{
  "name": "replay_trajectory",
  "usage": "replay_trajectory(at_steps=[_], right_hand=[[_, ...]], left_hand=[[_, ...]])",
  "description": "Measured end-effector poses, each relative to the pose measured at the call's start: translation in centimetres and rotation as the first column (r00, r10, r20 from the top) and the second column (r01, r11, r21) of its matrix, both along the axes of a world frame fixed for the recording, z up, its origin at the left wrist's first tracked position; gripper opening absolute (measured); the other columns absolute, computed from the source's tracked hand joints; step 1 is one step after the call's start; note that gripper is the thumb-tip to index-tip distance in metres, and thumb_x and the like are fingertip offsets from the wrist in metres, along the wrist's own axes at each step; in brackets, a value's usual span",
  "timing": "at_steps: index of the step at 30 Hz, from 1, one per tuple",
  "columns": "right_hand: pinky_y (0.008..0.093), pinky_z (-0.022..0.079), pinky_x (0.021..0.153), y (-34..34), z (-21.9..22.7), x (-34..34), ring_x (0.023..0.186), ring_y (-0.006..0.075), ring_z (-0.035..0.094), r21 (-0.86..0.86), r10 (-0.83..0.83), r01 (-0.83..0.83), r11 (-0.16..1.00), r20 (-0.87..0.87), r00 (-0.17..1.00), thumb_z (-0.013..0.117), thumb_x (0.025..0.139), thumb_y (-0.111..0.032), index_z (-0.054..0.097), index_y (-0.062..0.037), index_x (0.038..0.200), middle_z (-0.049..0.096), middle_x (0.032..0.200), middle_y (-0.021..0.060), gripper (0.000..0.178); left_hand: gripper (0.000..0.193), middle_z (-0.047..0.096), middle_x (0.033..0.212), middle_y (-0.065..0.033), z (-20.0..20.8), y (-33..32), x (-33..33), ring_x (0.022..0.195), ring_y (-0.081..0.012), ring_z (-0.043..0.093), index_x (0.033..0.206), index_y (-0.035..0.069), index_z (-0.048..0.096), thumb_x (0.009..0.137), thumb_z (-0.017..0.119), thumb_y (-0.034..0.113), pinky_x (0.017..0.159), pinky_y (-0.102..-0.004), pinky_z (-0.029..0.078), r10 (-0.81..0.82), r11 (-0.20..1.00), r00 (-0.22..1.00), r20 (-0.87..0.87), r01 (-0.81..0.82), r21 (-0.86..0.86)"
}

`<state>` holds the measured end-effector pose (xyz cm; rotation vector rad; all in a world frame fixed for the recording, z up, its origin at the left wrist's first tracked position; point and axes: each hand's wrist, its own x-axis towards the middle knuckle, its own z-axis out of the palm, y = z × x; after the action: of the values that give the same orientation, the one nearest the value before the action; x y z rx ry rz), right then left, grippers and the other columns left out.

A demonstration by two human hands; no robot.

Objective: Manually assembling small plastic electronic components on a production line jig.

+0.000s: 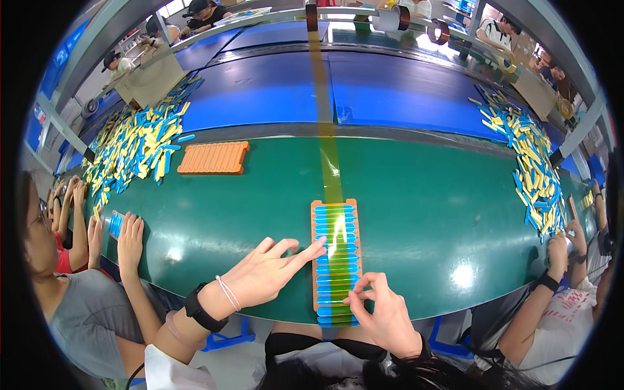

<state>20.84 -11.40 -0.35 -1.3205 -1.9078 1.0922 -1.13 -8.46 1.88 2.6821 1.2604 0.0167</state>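
Note:
An orange ribbed tray (314, 296) lies lengthwise before me, filled with a row of blue strips (351, 268) set crosswise. Clear amber tape (330, 172) comes down from a roll at the far rail and lies over the middle of the strips. My left hand (263, 270) reaches in from the left with fingers apart, the index fingertip touching the tape and strips about halfway along the tray. At the tray's lower right edge, my right hand (383, 311) has thumb and finger pinched together beside the strips; what is between them, if anything, is too small to make out.
A second orange ribbed tray (213, 158) rests at the left on the green table (416, 214). Loose blue and yellow strips are heaped at left (140, 143) and right (536, 172). Co-workers sit on both sides, hands on the table. Blue panels (260, 97) lie beyond, under a metal rail.

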Motion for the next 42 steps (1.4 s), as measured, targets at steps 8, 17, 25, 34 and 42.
replay_trajectory(at_steps=[8,17,25,34,42], right_hand=[[0.0311,0.048,0.054,0.5,0.7,-0.4,0.066,0.0232,0.063,0.007,0.007,-0.007,1.0,0.057,0.998,0.056,0.079,-0.008,0.037,-0.0015,0.091,0.058,0.076,0.0098,0.024],[0.0344,0.048,0.05,0.3,2.1,-1.9,0.064,0.0267,0.06,0.074,0.02,-0.032,0.997,0.147,0.989,0.056,0.079,-0.01,0.038,0.0009,0.09,0.053,0.071,0.0135,0.024],[0.04,0.047,0.049,1.5,3.0,-2.9,0.06,0.0358,0.056,0.043,0.068,-0.08,0.996,0.235,0.97,0.054,0.079,-0.012,0.035,0.0037,0.091,0.045,0.086,0.0204,0.027],[0.0417,0.046,0.053,7.5,3.4,-4.9,0.065,0.0404,0.05,0.174,0.063,-0.128,0.976,0.337,0.939,0.052,0.077,-0.009,0.032,0.007,0.094,0.04,0.087,0.0228,0.031],[0.0455,0.041,0.067,14.2,3.8,-6.9,0.079,0.0407,0.05,0.248,-0.058,-0.052,0.967,0.418,0.906,0.048,0.074,-0.009,0.035,0.0012,0.09,0.045,0.091,0.021,0.023]], left_hand=[[0.063,0.045,0.124,-0.0071,0.8,2.5,-1.1,0.103,-0.0249,0.045,0.13,0.01,0.029,0.07,0.044,-0.005,0.085,-0.033,0.037,0.036,0.967,0.992,0.119,-0.005,-0.256],[0.063,0.039,0.12,-0.0254,-0.5,17.7,-0.6,0.108,-0.0281,0.046,0.122,-0.009,0.028,0.079,0.061,0.024,0.085,-0.0386,0.044,0.888,0.451,-0.089,0.451,-0.021,-0.892],[0.022,0.061,0.089,-0.016,-3.8,19.6,1.6,0.081,-0.0194,0.061,0.091,-0.009,0.055,0.084,0.051,0.012,0.072,-0.0283,0.05,0.737,0.673,0.097,0.669,-0.013,-0.739],[0.022,0.064,0.074,-0.0106,-2.3,17.5,2.4,0.065,-0.0093,0.058,0.086,-0.007,0.059,0.081,0.056,0.014,0.059,-0.0214,0.046,0.53,0.825,0.307,0.791,-0.401,-0.397],[0.025,0.064,0.075,-0.0115,-3.2,16.9,2.4,0.063,-0.0107,0.058,0.087,-0.006,0.059,0.081,0.055,0.018,0.059,-0.0234,0.047,0.531,0.823,0.372,0.761,-0.438,-0.361]])
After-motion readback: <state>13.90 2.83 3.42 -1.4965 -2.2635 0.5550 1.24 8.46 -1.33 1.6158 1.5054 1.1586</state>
